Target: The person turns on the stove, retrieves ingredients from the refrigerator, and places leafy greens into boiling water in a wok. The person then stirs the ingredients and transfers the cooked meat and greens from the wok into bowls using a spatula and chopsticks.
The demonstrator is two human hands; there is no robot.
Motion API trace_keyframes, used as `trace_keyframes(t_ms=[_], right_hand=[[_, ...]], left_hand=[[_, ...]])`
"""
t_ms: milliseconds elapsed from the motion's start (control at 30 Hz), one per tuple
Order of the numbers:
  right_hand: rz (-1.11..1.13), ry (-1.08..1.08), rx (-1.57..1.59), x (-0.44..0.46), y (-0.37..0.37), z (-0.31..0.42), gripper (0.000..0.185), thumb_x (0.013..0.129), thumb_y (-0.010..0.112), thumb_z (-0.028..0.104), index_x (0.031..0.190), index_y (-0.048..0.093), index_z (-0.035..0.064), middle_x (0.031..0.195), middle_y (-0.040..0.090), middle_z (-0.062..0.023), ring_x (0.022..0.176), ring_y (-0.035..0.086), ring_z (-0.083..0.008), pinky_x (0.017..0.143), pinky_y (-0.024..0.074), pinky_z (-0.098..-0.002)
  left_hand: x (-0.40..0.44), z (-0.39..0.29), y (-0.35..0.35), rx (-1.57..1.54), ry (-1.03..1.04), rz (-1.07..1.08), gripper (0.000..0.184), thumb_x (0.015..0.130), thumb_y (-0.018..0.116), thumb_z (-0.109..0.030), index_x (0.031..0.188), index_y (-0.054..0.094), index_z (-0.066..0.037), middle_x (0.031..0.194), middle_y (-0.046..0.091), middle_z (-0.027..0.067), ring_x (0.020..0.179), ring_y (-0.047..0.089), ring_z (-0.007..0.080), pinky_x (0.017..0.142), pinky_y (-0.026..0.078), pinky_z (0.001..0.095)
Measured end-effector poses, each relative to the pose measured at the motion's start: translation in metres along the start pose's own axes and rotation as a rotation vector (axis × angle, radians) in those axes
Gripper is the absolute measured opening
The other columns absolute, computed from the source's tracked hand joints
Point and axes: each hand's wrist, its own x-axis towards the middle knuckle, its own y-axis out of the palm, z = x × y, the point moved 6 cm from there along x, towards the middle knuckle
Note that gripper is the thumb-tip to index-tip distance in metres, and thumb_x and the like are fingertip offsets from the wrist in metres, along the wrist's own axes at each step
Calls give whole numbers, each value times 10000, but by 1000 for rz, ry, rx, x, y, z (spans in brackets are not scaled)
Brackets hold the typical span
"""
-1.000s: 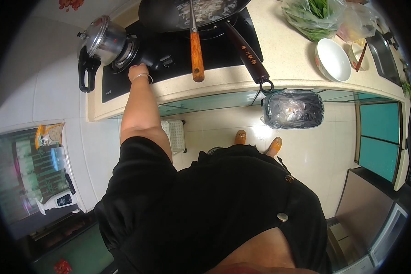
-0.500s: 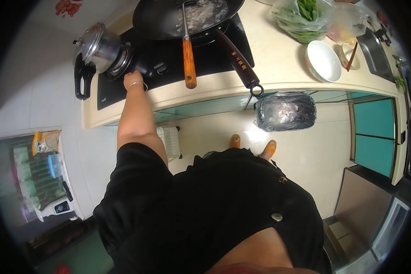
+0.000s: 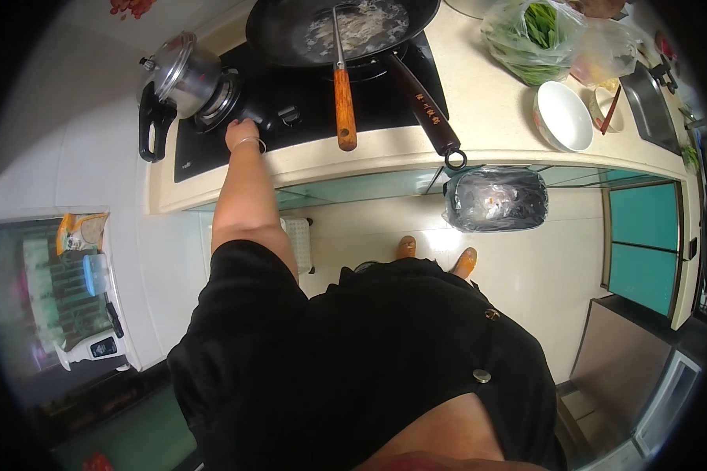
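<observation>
My left hand (image 3: 243, 133) reaches to the front left of the black gas cooktop (image 3: 393, 106), fingers closed at a dark stove knob (image 3: 262, 119) that they mostly cover. Just right of it, a second knob (image 3: 289, 116) is in plain sight. A pressure cooker (image 3: 187, 72) with a black handle stands beside the left burner (image 3: 221, 102). On the other burner sits a dark wok (image 3: 283, 35) with pale food (image 3: 357, 31) in bubbling liquid. A wooden-handled spatula (image 3: 344, 110) rests in it, handle toward me. My right hand is out of view.
The wok's long handle (image 3: 424, 106) juts past the counter edge. To the right are a bag of greens (image 3: 534, 39), a white bowl (image 3: 564, 118), a smaller bowl with chopsticks (image 3: 611, 110) and a sink (image 3: 650, 106). A lined bin (image 3: 499, 200) stands on the floor below.
The whole view has shifted, so the counter things appear slightly farther right and up. My left hand stays closed at the same spot on the cooktop.
</observation>
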Motion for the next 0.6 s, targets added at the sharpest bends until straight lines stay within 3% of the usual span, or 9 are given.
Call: trace_keyframes(t_ms=[467, 567, 600], right_hand=[[17, -85, -9, 17, 0, -13, 406, 860, 559, 282, 1057, 549, -73, 904, 631, -172, 833, 608, -241, 757, 470, -346], [49, -157, -109, 30, -5, -21, 437, 855, 562, 314, 1059, 548, -72, 911, 629, -174, 833, 608, -248, 764, 471, -350], [66, -172, -148, 32, -7, -27, 451, 848, 569, 329, 1052, 550, -71, 907, 628, -167, 818, 607, -244, 749, 476, -343]], left_hand=[[-22, -23, -15, 135, 17, -4, 455, 731, 551, -276, 1115, 559, -31, 1135, 571, 162, 1085, 533, 250, 925, 385, 307], [-28, -27, -18, 179, 39, 97, 380, 737, 541, -248, 1052, 605, -45, 1109, 585, 157, 1049, 546, 306, 913, 400, 325], [23, 3, 22, 469, 302, 176, 332, 729, 567, -224, 1013, 628, -63, 1093, 595, 143, 1044, 553, 286, 899, 421, 335]])
